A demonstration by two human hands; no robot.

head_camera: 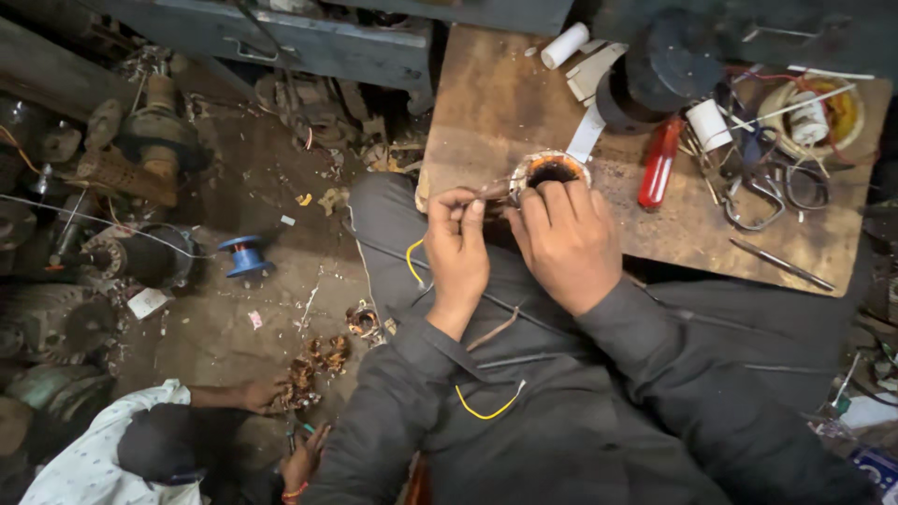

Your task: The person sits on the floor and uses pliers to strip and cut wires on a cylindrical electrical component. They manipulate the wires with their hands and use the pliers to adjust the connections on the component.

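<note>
Both hands work on a small motor stator (550, 170) at the near edge of the table (486, 103).

The right hand (566, 238) has its grip around the stator; the left hand (456, 245) pinches a thin tool (488, 192) against it. The red screwdriver (659, 161) lies near, and bare table stays behind.

A motor stator (549, 172) sits at the near edge of the workbench (486, 103), between both hands. A screwdriver (659, 162) lies to its right, scissors (760, 187) farther right, a spool (245, 254) on the floor left.
</note>
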